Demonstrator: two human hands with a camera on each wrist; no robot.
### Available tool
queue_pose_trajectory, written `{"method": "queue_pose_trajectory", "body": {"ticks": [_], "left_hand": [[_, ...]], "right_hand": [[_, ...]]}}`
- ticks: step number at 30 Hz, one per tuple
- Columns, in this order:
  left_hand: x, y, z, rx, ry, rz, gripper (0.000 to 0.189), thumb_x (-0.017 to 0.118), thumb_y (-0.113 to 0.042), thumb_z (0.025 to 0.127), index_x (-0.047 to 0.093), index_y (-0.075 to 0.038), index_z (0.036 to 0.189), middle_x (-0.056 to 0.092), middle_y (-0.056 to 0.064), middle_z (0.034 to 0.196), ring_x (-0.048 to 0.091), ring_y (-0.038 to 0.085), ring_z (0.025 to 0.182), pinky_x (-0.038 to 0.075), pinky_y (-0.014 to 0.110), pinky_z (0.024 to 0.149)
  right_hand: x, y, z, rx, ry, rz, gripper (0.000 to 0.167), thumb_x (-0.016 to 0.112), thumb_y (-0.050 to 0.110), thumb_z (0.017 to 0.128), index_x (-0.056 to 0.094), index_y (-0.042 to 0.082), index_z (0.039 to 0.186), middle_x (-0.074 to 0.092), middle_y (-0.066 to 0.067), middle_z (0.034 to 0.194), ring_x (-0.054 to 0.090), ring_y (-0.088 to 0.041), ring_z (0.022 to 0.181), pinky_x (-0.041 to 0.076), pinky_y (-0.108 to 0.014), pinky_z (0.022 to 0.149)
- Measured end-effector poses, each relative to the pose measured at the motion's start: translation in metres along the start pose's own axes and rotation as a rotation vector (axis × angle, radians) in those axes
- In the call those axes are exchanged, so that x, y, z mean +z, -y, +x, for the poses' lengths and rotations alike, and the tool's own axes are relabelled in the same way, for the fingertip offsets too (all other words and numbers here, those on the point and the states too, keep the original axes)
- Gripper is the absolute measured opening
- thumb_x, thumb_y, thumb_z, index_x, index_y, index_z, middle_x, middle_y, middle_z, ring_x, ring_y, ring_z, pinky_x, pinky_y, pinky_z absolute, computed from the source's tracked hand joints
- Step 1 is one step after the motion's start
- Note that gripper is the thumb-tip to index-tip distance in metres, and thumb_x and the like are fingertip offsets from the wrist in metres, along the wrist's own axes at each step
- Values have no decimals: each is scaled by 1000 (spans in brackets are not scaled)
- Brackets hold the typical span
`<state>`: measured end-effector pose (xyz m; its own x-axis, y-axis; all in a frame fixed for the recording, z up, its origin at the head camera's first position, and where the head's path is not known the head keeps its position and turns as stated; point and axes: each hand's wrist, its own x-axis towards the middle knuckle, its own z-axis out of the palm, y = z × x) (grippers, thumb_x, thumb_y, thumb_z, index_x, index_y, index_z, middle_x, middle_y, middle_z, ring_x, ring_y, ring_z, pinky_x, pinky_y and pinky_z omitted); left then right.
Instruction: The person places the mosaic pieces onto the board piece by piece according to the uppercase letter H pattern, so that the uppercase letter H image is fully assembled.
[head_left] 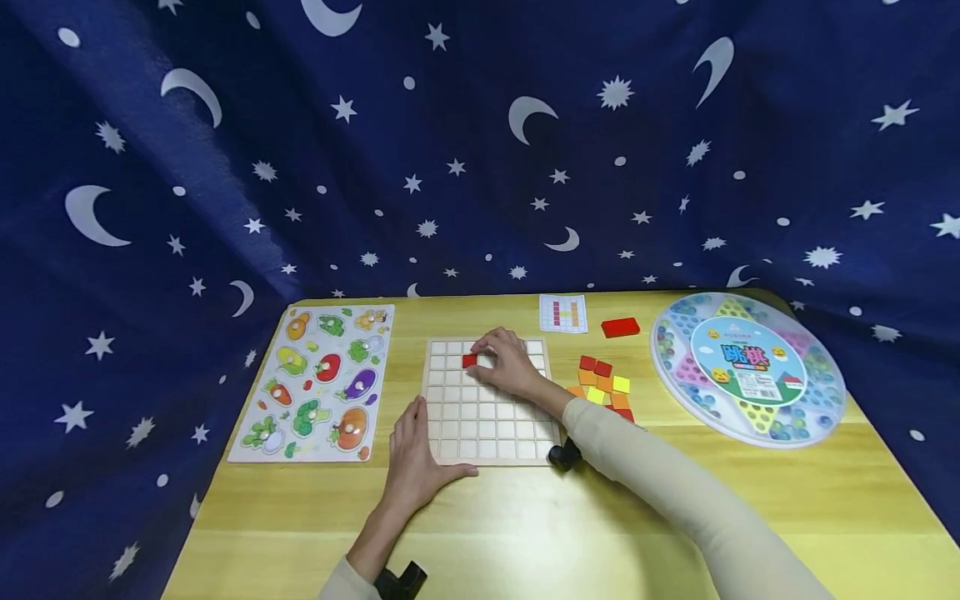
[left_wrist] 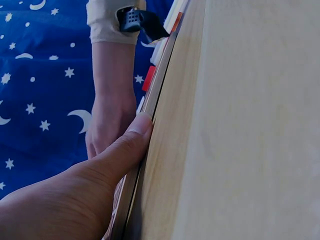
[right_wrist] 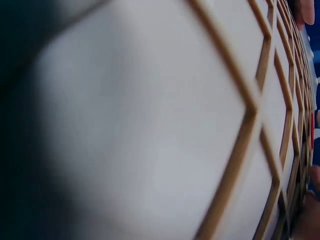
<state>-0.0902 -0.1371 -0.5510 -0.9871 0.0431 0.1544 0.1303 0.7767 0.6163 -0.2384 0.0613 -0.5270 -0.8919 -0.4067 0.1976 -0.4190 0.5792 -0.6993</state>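
A wooden grid board (head_left: 487, 411) with white square cells lies at the middle of the table. Over its upper part, my right hand (head_left: 508, 364) pinches a red square tile (head_left: 469, 361) between thumb and index finger. My left hand (head_left: 411, 467) is spread at the board's near left corner, fingers along the left side and thumb by the front edge. In the left wrist view that thumb (left_wrist: 132, 142) lies against the board's edge. White cells fill the right wrist view, with a red sliver (right_wrist: 312, 131) by the fingertips at far right.
Loose red, orange and yellow tiles (head_left: 604, 377) lie right of the board. Behind them are a red block (head_left: 620, 327) and a pattern card (head_left: 562, 314). A vegetable puzzle (head_left: 311, 383) lies left, a round marble game (head_left: 686, 367) right. A star-patterned curtain (head_left: 480, 208) hangs behind.
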Motion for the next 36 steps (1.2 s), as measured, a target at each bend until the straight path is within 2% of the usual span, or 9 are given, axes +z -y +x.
{"method": "queue_pose_trajectory", "body": {"ticks": [3,10,17,21,24,31,36], "left_hand": [[0,0,1,-7,10,-9,142,91,-59,49,18,3,154,27,21,155,26,39,139,25,55,109],[-2,2,5,-10,20,-26,142,91,-58,51,16,2,155,26,21,155,24,39,140,21,55,110],[-3,1,4,-27,44,-57,144,91,-58,50,13,1,155,24,21,156,22,38,141,19,54,111],[-2,-2,1,-31,59,-63,144,92,-58,50,13,2,155,23,21,156,21,38,141,18,53,110],[-3,-2,0,-38,60,-62,144,92,-57,49,13,1,155,22,21,156,21,38,141,18,53,110],[-3,-2,-1,-39,54,-75,145,92,-59,48,14,1,155,23,22,156,22,39,140,19,53,109],[-2,-2,1,-30,50,-67,145,92,-59,48,15,2,155,23,22,156,22,40,140,20,52,109]], "right_hand": [[-10,1,-9,-40,10,30,34,81,24,81,66,9,108,57,-9,118,47,-30,118,30,-51,105],[-35,-4,-37,-58,-21,46,35,82,21,80,66,8,109,58,-7,119,47,-27,117,32,-49,104],[-72,-24,-69,-61,-65,77,38,80,14,81,64,1,113,56,-11,122,45,-29,117,34,-48,100],[-93,-41,-87,-29,-140,58,34,77,10,83,64,0,113,57,-12,121,47,-30,115,35,-49,99],[-104,-52,-92,16,-171,22,30,74,10,86,65,1,113,57,-11,117,47,-30,112,37,-48,96],[-114,-71,-95,114,-189,-46,22,68,7,91,67,1,111,58,-15,112,45,-32,109,36,-45,92],[-114,-78,-95,170,-167,-76,22,68,6,91,66,1,112,57,-17,113,43,-34,109,36,-46,91]]}}
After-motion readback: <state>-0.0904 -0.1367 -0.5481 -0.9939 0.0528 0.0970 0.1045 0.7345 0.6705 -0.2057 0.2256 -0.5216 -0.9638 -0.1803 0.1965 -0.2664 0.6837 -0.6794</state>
